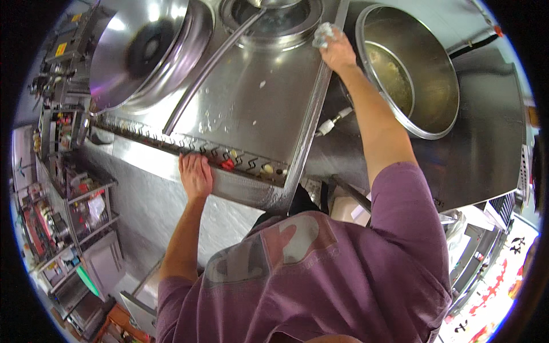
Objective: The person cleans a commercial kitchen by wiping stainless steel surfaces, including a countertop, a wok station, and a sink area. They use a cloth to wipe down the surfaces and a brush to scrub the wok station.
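My right hand [339, 52] is closed around a crumpled silvery scourer [324, 35], likely of steel wool. It presses this to the raised right edge of a stainless-steel wok range [266, 103], between a burner ring and a large pot. My left hand [196, 175] leans on the range's front ledge, fingers laid over the slotted drain gutter [214, 153], with nothing in it. Red and pale food scraps lie in the gutter to its right. Across the range top, wet with drops and small bits, stretches the long handle [214, 68] of a ladle or similar utensil.
A steel wok [146, 51] is tilted at the left burner. The deep steel pot [429, 81] at right holds cloudy liquid. A pipe fitting [330, 125] lies between range and pot. Shelving [92, 193] with kitchen goods stands at left, beyond grey floor [150, 188].
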Motion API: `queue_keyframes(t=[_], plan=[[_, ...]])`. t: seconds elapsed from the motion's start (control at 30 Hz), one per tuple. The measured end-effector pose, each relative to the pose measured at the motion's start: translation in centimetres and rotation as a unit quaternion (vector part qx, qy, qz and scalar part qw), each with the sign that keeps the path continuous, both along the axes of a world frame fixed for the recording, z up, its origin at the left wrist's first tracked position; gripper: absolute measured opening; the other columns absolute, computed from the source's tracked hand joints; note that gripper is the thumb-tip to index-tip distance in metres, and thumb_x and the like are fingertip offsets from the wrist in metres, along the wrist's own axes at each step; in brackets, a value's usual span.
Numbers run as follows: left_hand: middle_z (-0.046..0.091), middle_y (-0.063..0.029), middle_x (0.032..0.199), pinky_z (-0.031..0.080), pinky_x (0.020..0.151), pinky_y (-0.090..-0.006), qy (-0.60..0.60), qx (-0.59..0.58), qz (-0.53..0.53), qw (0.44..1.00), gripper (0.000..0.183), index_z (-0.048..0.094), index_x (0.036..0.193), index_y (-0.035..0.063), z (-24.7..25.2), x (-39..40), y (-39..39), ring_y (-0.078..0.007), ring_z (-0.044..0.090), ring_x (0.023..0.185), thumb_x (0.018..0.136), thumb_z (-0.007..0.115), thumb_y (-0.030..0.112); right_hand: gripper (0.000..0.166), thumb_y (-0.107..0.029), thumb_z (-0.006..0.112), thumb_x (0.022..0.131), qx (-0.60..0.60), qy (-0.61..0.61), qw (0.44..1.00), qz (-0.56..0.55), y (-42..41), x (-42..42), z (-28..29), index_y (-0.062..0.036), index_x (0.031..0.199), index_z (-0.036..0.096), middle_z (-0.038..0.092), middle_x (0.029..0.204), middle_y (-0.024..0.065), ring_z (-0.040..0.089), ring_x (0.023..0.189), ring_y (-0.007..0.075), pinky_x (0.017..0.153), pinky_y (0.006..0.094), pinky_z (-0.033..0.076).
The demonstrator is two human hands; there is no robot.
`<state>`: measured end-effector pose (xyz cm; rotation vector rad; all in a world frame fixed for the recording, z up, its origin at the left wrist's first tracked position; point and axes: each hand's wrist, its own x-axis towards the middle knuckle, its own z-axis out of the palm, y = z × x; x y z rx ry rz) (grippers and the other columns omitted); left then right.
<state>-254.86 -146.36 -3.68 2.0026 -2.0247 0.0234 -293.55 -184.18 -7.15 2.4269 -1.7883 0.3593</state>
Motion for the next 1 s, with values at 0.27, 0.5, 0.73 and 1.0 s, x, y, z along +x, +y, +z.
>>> queue_keyframes(t=[0.27,0.5,0.73,1.0], plan=[[0.063,-0.0136,0.093,0.034,0.108,-0.0463,-0.008,-0.042,0.054,0.998,0.021,0.062,0.084,0.0018,-0.6,0.0,0.4,-0.0308,0.057,0.100,0.093,0.049,0.016,0.062,-0.047,0.049,0.092,0.181,0.279,0.942,0.048,6.6,8.3,4.9,-0.0097,0.142,0.045,0.035,0.151,0.0158,0.034,0.139,0.0329,0.117,0.0466,0.018],[0.064,-0.0119,0.089,0.035,0.107,-0.0441,0.000,-0.098,0.073,0.992,0.021,0.064,0.081,0.0025,-0.9,-0.1,0.6,-0.0287,0.058,0.100,0.090,0.053,0.017,0.088,-0.079,0.034,0.084,0.141,0.079,0.960,0.229,20.5,18.2,0.9,-0.0191,0.150,0.034,0.021,0.155,0.0245,0.014,0.145,0.0397,0.118,0.0516,0.006],[0.064,-0.0102,0.086,0.036,0.107,-0.0434,0.011,-0.105,0.088,0.990,0.023,0.064,0.076,0.0021,-0.8,-0.2,0.8,-0.0277,0.059,0.098,0.090,0.053,0.018,0.048,-0.025,0.048,0.094,0.279,0.057,0.891,0.354,29.3,15.8,3.9,-0.0219,0.142,0.045,0.025,0.155,0.0173,0.023,0.144,0.0343,0.117,0.0446,0.022],[0.063,-0.0107,0.106,0.032,0.109,-0.0458,0.013,-0.095,0.139,0.986,0.019,0.066,0.089,0.0034,-0.4,-1.4,0.5,-0.0286,0.053,0.115,0.090,0.053,0.018,0.058,-0.009,0.051,0.088,0.263,0.059,0.952,0.147,13.3,8.1,4.4,-0.0177,0.144,0.038,0.042,0.142,0.0220,0.051,0.122,0.0377,0.106,0.0467,0.038]])
